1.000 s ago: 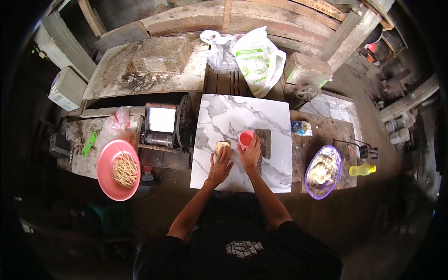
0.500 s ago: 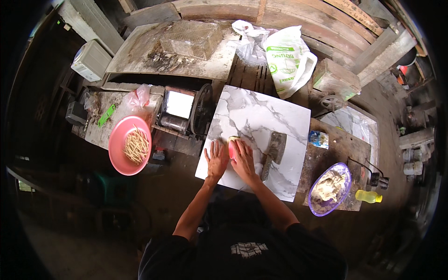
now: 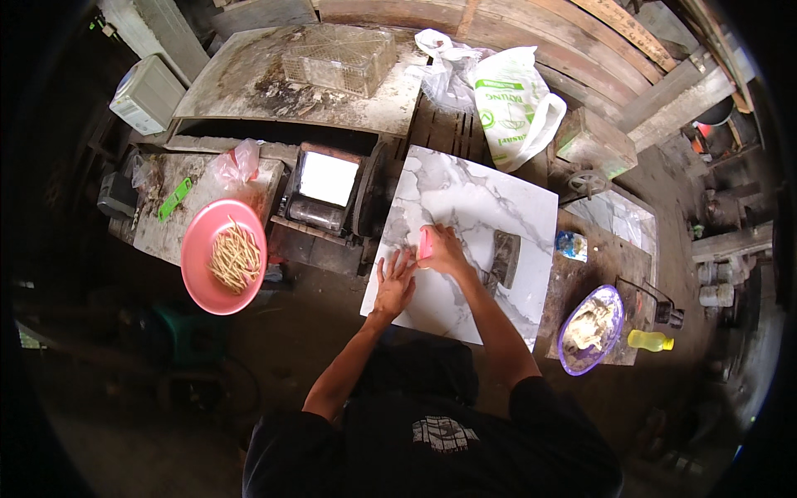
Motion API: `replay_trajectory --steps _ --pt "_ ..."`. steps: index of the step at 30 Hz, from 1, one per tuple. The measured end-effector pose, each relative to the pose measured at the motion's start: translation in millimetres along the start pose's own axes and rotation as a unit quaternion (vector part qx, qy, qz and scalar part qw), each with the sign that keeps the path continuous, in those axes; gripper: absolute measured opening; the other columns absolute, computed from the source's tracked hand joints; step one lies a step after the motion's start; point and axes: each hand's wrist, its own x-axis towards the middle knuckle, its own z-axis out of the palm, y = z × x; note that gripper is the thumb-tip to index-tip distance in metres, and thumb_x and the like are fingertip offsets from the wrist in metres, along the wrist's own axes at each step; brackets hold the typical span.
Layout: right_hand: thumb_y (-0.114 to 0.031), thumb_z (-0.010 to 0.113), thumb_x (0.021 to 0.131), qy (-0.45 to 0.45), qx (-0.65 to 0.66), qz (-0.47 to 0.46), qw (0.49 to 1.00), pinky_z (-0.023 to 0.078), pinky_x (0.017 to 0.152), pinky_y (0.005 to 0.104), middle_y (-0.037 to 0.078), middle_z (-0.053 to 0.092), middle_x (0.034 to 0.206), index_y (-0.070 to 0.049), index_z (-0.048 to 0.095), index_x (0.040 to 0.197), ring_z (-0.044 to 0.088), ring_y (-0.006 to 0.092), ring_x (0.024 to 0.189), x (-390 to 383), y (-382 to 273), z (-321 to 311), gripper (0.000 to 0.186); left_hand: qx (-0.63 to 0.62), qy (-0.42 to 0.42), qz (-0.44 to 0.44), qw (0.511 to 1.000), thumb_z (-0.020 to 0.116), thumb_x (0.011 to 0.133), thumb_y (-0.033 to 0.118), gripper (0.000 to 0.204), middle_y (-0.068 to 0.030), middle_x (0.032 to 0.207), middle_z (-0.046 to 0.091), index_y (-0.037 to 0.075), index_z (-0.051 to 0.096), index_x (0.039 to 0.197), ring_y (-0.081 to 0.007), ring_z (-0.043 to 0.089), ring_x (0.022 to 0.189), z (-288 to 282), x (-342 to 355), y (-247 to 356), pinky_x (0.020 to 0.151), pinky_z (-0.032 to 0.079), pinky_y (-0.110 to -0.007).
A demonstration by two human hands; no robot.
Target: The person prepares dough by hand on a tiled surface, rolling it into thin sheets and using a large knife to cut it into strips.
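Presently, the marble-patterned desk point(image 3: 490, 199) stood at the centre of the scene, and both hands were at work over its left half. The right hand point(image 3: 446, 251) had its fingers clamped on a small pink cup point(image 3: 426, 243), which was located left of the desk's middle. Whatever lay beneath the cup could not be determined, the hand covering that spot. The left hand point(image 3: 395, 286) lay palm down just beside the cup, on its near left side, its fingers somewhat apart and pointing to the far side. Right of the right hand, a dark, broad-bladed tool point(image 3: 505, 249) lay flat on the desk, its near end partly hidden by the forearm. At the left, a pink basin point(image 3: 199, 278) contained a heap of pale, thin strips point(image 3: 236, 259); between basin and desk stood a roller machine point(image 3: 328, 183) with a dark wheel at its right side. At the right, a purple bowl point(image 3: 617, 325) held a pale, dough-like mass point(image 3: 589, 324), with a yellow bottle point(image 3: 650, 340) lying near it and a blue-and-white packet point(image 3: 571, 246) farther off. A white-and-green bag point(image 3: 510, 108) stood beyond the desk's far edge.
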Motion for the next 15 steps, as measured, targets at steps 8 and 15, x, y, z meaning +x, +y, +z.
replay_trajectory --steps 8,15 --pt "-0.018 0.065 0.06 0.16 -0.043 -0.041 0.985 0.037 0.08 0.041 0.009 0.045 0.105 -0.011 0.043 0.107 0.04 0.0285 0.101 -35.1 1.8 16.1 0.053 -0.025 -0.013 0.046 0.999 0.052 0.071 0.008 0.037 -0.0079 0.125 0.037 0.009 0.048 0.108 -0.0242 0.026 0.122 -0.5 3.4 -3.3 0.099 0.011 -0.049" --pt "-0.018 0.067 0.054 0.104 -0.061 -0.005 0.993 0.039 0.079 0.0403 0.009 0.046 0.103 -0.01 0.043 0.106 0.042 0.0311 0.099 -33.9 1.9 2.7 0.058 -0.041 -0.008 0.037 0.998 0.053 0.071 0.009 0.026 -0.0061 0.12 0.042 0.012 0.053 0.097 -0.0233 0.028 0.12 -2.7 -3.5 1.0 0.098 0.012 -0.049"
